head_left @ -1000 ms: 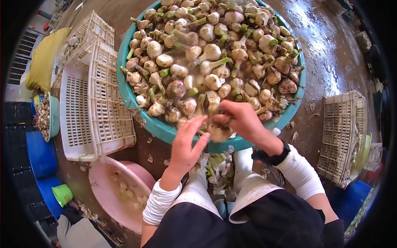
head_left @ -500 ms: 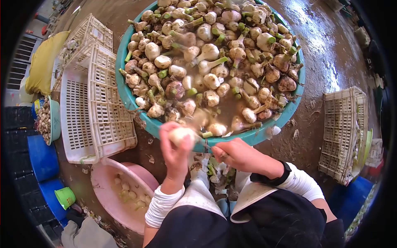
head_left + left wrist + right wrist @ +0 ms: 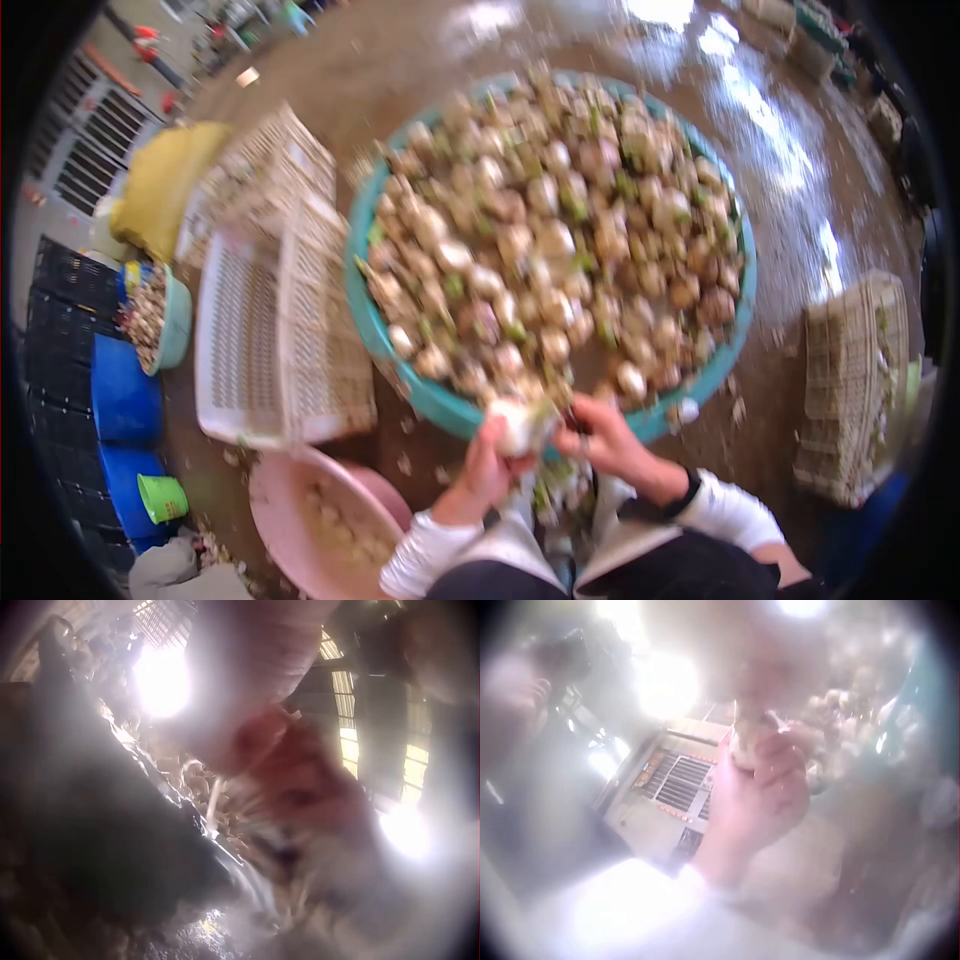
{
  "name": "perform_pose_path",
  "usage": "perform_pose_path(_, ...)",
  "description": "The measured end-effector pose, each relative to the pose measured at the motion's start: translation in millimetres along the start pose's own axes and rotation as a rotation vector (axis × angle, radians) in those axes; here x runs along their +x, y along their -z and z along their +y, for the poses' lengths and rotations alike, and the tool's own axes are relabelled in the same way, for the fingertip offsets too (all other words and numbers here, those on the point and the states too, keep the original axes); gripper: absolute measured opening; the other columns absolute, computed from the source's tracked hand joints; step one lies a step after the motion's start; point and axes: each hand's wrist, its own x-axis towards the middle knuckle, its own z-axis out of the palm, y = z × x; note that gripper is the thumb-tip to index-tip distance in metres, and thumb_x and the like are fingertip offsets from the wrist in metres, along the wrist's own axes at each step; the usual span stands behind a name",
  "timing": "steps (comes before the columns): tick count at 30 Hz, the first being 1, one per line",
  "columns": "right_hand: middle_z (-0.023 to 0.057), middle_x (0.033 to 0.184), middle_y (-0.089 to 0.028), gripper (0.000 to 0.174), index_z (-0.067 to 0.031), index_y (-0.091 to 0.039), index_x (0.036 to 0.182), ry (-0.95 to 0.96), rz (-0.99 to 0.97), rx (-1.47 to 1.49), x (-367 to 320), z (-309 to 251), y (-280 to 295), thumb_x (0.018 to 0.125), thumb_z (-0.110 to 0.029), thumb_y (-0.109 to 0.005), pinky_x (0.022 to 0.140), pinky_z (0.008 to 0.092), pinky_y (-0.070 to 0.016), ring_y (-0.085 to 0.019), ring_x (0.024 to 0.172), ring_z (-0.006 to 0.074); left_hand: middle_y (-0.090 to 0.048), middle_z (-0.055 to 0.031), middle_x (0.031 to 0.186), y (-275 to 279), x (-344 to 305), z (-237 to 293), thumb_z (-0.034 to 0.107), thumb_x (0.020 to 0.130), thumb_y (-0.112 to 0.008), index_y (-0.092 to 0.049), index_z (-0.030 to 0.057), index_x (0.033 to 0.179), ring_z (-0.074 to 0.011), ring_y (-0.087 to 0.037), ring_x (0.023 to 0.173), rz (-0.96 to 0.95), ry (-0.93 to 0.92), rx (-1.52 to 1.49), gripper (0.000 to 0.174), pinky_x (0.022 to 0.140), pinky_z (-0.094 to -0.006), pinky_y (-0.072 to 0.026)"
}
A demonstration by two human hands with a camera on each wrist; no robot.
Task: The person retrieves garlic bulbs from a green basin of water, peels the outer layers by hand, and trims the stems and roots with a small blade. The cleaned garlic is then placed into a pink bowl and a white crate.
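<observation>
Left hand (image 3: pixel 485 466): I grip a white bulb (image 3: pixel 514 428), fingers partly hidden; right hand (image 3: pixel 610 444) beside it, blurred, grip I cannot tell

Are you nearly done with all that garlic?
Not nearly, I think. Done, it seems: the few pale bulbs in the pink tub. In hand: one white bulb in the left hand, the right hand close by. Left: the big heap in the teal tub.

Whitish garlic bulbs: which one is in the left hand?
The white bulb gripped by the left hand; those behind it lie heaped in the teal plastic tub.
</observation>
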Motion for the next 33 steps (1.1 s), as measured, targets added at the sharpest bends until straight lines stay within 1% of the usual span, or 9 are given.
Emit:
perform_pose_path(5,-0.0018,0.068,-0.048,0.023,-0.0059,-0.054,0.095,-0.358,0.045,0.420,1,-39,-3,0.088,-0.023,-0.068,0.043,0.0216,-0.0296,-0.042,0.052,0.0066,-0.044,-0.0050,0.112,3,4,-7,0.025,0.084,-0.068,-0.036,0.0047,0.121,-0.0108,-0.046,0.101,-0.204,-0.365,0.529,0.053,0.088,-0.0258,-0.0421)
perform_pose_path(11,-0.0001,0.070,-0.058,0.020,-0.0051,-0.061,0.097,-0.222,0.068,0.326,-4,-49,0,0.084,-0.016,-0.070,0.044,0.0222,-0.0348,-0.049,0.051,0.0073,-0.048,-0.0084,0.111,-18,1,-1,0.027,0.086,-0.069,-0.038,0.0035,0.122,-0.0142,-0.052,0.094,-0.111,-0.747,0.679,0.052,0.080,-0.0266,-0.0466)
perform_pose_path(13,0.0057,0.073,-0.064,0.022,-0.0040,-0.062,0.101,0.358,0.054,-0.264,2,-35,2,0.082,-0.012,-0.071,0.047,0.0263,-0.0425,-0.058,0.051,0.0143,-0.055,-0.0070,0.099,-13,-2,7,0.032,0.088,-0.066,-0.042,0.0042,0.119,-0.0130,-0.055,0.078,-0.021,-0.171,-0.004,0.049,0.064,-0.0247,-0.0461)
perform_pose_path(17,0.0134,0.079,-0.064,0.038,-0.0087,-0.063,0.105,0.402,0.000,-0.600,-3,-44,4,0.069,-0.005,-0.074,0.063,0.0341,-0.0505,-0.064,0.070,0.0314,-0.057,-0.0028,0.085,4,6,4,0.036,0.088,-0.063,-0.050,0.0075,0.109,-0.0084,-0.049,0.062,-0.096,0.066,0.024,0.038,0.048,-0.0197,-0.0350)
perform_pose_path(22,0.0109,0.083,-0.065,0.036,-0.0071,-0.064,0.099,0.303,-0.262,-0.545,-9,-44,19,0.065,0.002,-0.068,0.067,0.0346,-0.0509,-0.064,0.079,0.0311,-0.057,-0.0002,0.091,4,2,9,0.026,0.084,-0.068,-0.054,0.0058,0.106,-0.0094,-0.056,0.088,-0.175,0.089,0.305,0.033,0.067,-0.0244,-0.0482)
perform_pose_path(25,0.0104,0.076,-0.067,0.029,-0.0080,-0.071,0.089,0.390,0.310,-0.512,11,-33,78,0.063,0.005,-0.067,0.063,0.0338,-0.0525,-0.067,0.072,0.0235,-0.058,-0.0001,0.091,8,-7,29,0.023,0.085,-0.067,-0.052,0.0051,0.112,-0.0076,-0.055,0.085,-0.354,0.059,0.683,0.036,0.065,-0.0215,-0.0462)
perform_pose_path(27,0.0101,0.073,-0.068,0.021,-0.0088,-0.070,0.089,-0.070,-0.033,-0.375,1,-38,84,0.068,-0.006,-0.073,0.061,0.0316,-0.0525,-0.067,0.067,0.0198,-0.057,-0.0001,0.090,8,-14,28,0.024,0.086,-0.067,-0.050,0.0041,0.116,-0.0070,-0.054,0.082,-0.327,0.078,0.678,0.039,0.065,-0.0199,-0.0445)
perform_pose_path(29,0.0062,0.073,-0.068,0.041,-0.0079,-0.067,0.097,0.109,-0.425,-0.688,-14,-51,48,0.073,-0.039,-0.078,0.058,0.0328,-0.0522,-0.066,0.061,0.0231,-0.058,-0.0005,0.090,9,-13,25,0.028,0.086,-0.069,-0.051,0.0033,0.116,-0.0074,-0.055,0.080,-0.197,0.135,0.545,0.043,0.067,-0.0197,-0.0440)
perform_pose_path(33,0.0045,0.069,-0.068,0.044,-0.0080,-0.060,0.098,0.326,-0.017,-0.656,-6,-41,7,0.072,-0.038,-0.078,0.056,0.0369,-0.0507,-0.066,0.063,0.0292,-0.059,-0.0040,0.097,-4,-6,8,0.033,0.090,-0.065,-0.050,0.0022,0.120,-0.0125,-0.061,0.087,-0.113,0.106,0.254,0.046,0.077,-0.0287,-0.0508)
